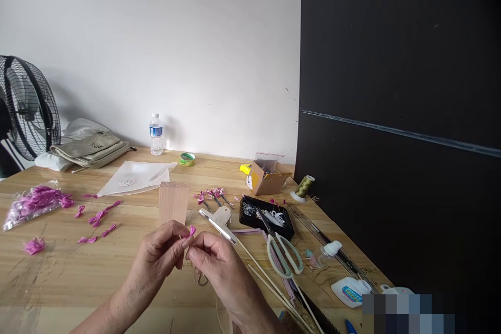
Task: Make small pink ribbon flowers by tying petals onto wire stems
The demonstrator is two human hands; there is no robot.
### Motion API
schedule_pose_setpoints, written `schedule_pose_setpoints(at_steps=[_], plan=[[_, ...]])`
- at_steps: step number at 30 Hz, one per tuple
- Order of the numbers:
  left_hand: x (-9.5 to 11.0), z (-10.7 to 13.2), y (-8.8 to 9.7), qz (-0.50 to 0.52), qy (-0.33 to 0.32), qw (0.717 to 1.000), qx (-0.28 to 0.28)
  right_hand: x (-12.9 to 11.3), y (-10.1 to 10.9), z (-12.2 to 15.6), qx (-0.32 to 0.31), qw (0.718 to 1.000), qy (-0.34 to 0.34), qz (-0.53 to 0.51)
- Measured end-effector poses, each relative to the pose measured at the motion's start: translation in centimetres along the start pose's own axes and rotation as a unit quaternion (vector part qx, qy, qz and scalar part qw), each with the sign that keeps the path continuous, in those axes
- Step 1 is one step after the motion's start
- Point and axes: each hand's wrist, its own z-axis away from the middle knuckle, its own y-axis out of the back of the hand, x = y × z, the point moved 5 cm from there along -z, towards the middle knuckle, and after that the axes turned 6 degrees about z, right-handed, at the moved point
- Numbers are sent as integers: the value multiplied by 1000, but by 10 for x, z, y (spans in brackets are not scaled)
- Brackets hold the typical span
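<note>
My left hand (166,248) pinches a small pink silk-thread petal (192,231) between thumb and fingertips; its rounded tip sticks up above them. Close against it, my right hand (217,257) is closed in a pinch just below the petal, and what lies between those fingertips is hidden. Behind my hands stands a pale wooden block (174,202), with a silver bulldog clip (218,223) to its right. A bent metal loop (201,278) shows under my right hand. Several finished-looking pink flower sprigs (213,197) on dark stems lie beyond the clip.
Left lie loose pink thread bundles (96,217) and a plastic bag (35,201) of more. Right are scissors (285,255) resting on a black tray (250,214), thin sticks (266,282), a white glue bottle (351,291) and a thread spool (304,187). Behind stand a cardboard box (270,180) and water bottle (156,138).
</note>
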Motion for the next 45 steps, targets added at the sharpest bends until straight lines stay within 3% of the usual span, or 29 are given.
schedule_pose_setpoints(at_steps=[5,9,14,21,27,33,37,41,45], plan=[[-1,2,1,9,-19,997,72,5,2,1,72,995,65,7],[-3,4,2,0,-49,993,107,17,-8,2,57,995,2,-79],[2,6,4,-55,-107,987,102,18,-15,1,34,986,-33,-162],[19,5,4,-205,-225,950,69,12,-3,1,42,998,19,-39],[14,10,5,-246,-240,938,51,12,4,4,47,998,33,39],[9,17,10,-236,-221,944,62,9,1,7,63,991,79,90],[9,14,8,-199,-178,962,47,-2,-2,10,106,967,130,190],[-3,9,5,-58,-24,997,55,-9,-4,12,146,928,169,299],[-16,12,-4,136,135,980,61,-5,-3,11,156,912,171,340]])
